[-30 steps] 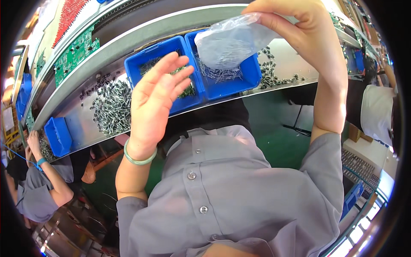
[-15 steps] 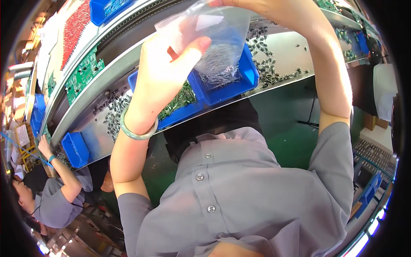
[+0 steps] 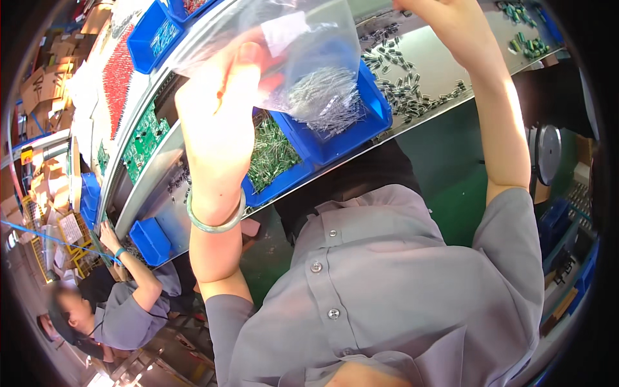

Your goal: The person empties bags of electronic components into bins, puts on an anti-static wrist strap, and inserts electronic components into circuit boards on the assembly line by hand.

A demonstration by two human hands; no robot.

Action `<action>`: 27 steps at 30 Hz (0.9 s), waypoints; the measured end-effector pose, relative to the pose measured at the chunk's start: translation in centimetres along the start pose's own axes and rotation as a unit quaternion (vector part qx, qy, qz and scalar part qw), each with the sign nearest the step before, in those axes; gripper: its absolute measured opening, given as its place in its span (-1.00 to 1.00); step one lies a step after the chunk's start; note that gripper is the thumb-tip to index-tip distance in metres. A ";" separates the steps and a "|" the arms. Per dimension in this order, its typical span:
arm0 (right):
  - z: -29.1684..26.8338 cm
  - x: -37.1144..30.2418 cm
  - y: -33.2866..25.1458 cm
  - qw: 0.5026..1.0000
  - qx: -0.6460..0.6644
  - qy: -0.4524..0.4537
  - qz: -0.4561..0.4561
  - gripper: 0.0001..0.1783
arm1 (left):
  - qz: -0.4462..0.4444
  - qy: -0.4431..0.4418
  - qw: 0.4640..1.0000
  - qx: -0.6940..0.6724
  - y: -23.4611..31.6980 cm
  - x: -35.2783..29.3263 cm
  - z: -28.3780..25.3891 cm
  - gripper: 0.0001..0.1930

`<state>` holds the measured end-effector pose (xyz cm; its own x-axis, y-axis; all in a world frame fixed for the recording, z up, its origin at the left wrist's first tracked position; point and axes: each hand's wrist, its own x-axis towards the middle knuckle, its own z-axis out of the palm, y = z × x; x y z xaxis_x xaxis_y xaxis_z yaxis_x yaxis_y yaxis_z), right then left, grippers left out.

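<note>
My left hand [image 3: 222, 109] is closed on the left side of a clear plastic bag [image 3: 322, 39] with a white label patch. The bag hangs over the right of two joined blue bins [image 3: 367, 129]. Thin silver wire-like parts [image 3: 325, 97] show at the bag's lower end and in that bin; which lie inside the bag is hard to tell. Green parts with wire leads [image 3: 274, 151] fill the left bin, beside my left wrist. My right hand [image 3: 445, 22] is up at the top edge, apart from the bag, a finger or thumb stretched out; its other fingers are partly cut off.
Loose dark cylindrical parts [image 3: 409, 90] lie on the metal ledge right of the bins. Green circuit boards [image 3: 148, 145] stand along the rail. Blue bins [image 3: 155, 39] sit beyond it, another blue bin [image 3: 149, 242] at left. A co-worker [image 3: 129, 297] reaches toward the line.
My right hand has come off the bag and moved right. My left hand has shifted left with the bag, whose lower end sits lower. The whole view has turned somewhat.
</note>
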<state>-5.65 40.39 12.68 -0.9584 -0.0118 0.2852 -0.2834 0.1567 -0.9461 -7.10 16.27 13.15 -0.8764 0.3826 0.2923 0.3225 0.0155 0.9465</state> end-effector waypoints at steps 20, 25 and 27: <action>4.2 -6.3 3.5 0.891 -0.365 -0.084 -0.256 -0.76 | -0.108 0.066 0.973 -0.193 0.3 0.9 -6.9 -0.71; 6.0 -6.0 3.9 0.855 -0.430 -0.101 -0.270 -0.79 | -0.137 0.050 0.935 -0.324 -1.0 -0.2 -10.3 -0.68; 6.1 -5.9 3.9 0.851 -0.441 -0.110 -0.263 -0.82 | -0.140 0.051 0.923 -0.355 -1.6 -0.6 -10.6 -0.69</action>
<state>-1.33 35.06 6.37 -0.7177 -0.4778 0.5066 -0.6321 0.7522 -0.1861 -10.89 6.21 12.95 -0.9309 0.3652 0.0001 -0.2052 -0.5234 0.8270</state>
